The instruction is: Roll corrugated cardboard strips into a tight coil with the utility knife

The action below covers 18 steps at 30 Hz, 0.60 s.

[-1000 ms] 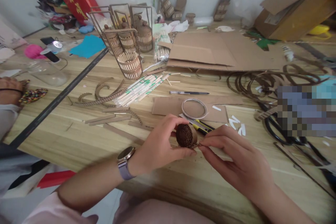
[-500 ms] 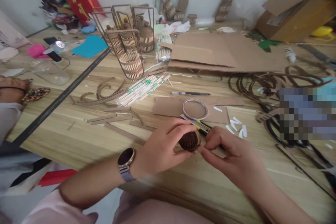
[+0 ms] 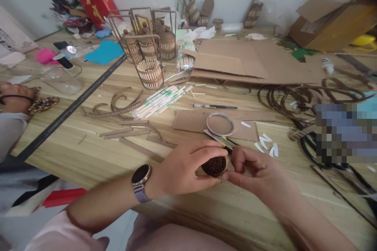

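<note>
One brown coil [image 3: 214, 166], nearly end-on

A pale, grained wooden table [image 3: 85, 160] bears a wide, flat cardboard sheet [image 3: 232, 59] toward the back, with slatted baskets [image 3: 150, 75] standing to its left. In front of them lie thin wrapped sticks [image 3: 161, 102], curved corrugated strips [image 3: 126, 109], a pen [image 3: 215, 106] and white scraps [image 3: 274, 150]. A clear jar [image 3: 66, 83] rests at the left (tipped onto its side), beyond a dark band [image 3: 77, 104] crossing the wood; looped brown strips [image 3: 278, 106] crowd the right.
</note>
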{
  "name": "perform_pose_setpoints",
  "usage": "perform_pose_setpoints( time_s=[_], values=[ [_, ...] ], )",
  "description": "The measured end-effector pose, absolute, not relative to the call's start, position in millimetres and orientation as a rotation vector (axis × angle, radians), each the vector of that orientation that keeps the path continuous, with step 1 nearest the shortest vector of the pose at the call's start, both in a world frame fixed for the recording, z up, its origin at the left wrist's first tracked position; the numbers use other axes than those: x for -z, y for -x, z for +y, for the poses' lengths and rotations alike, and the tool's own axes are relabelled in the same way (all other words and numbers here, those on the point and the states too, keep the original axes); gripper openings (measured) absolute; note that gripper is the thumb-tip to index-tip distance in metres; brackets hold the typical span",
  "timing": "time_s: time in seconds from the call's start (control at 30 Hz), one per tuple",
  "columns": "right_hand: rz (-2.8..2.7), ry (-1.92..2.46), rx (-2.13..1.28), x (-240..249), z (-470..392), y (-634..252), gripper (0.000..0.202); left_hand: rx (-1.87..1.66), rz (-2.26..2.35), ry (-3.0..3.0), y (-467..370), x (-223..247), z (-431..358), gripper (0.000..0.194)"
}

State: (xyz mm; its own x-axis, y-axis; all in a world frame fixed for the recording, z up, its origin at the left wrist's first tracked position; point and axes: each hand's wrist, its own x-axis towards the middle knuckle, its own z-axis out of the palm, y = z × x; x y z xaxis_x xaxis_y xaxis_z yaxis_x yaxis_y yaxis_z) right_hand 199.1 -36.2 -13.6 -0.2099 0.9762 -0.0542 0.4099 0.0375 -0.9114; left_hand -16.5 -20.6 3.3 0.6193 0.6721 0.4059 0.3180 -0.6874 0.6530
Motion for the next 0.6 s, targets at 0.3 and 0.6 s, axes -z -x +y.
perform_pose_setpoints(
  time_s=[0.3, 0.6],
  values=[
    [-1.802, 1.234, -0.993, -3, -33, -199, 0.051, -0.808, 1.21, -2.103, 41, -25, 2, 0.055],
    [-1.866, 1.316, -0.822, 3, -33, -203, 0.048, -0.49, 2.041, -1.745, 152, -39, 62, 0.057]
  ],
)
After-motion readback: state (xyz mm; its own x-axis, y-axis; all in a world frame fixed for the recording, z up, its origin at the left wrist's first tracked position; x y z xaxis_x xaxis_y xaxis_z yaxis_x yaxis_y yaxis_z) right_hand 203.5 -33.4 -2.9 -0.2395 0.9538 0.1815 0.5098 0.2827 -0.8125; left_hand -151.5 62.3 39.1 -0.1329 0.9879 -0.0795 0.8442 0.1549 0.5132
